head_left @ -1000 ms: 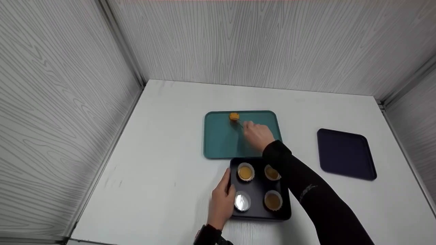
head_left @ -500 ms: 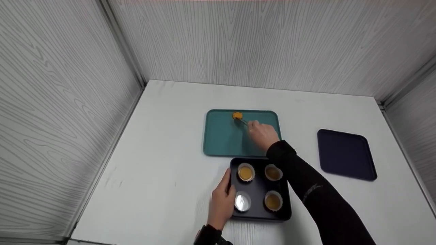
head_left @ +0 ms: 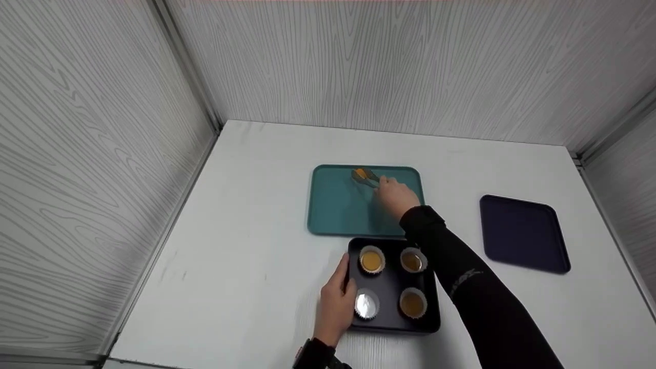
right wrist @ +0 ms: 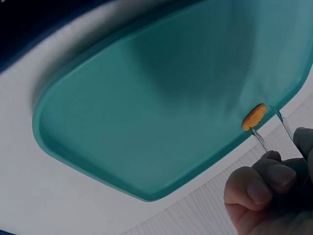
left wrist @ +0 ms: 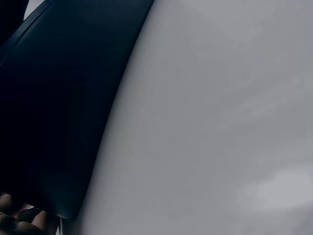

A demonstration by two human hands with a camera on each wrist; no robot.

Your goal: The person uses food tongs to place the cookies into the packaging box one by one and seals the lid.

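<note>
My right hand (head_left: 397, 197) holds a pair of tongs (head_left: 366, 177) over the far part of a teal tray (head_left: 333, 205). In the head view the tongs' ends are spread, with a small round orange piece (head_left: 361, 173), perhaps a cookie, between them. The right wrist view shows that orange piece (right wrist: 254, 117) as a flat disc close to one tong arm (right wrist: 259, 140), the other arm standing apart. My left hand (head_left: 335, 302) grips the left side of a dark baking pan (head_left: 389, 282). Some left fingers (left wrist: 29, 220) show by the pan's edge in the left wrist view.
Several white paper cups sit in the pan: one (head_left: 372, 260) holds something yellow, others look amber, and the near-left cup (head_left: 366, 304) looks silvery inside. A dark purple tray (head_left: 524, 233) lies at the right on the white table (head_left: 230, 246). Wood-grain panels (head_left: 389, 61) enclose it.
The orange piece and the tongs have shifted slightly to the right on the teal tray. The tongs' ends now look spread wider. My left hand has stayed on the pan.
</note>
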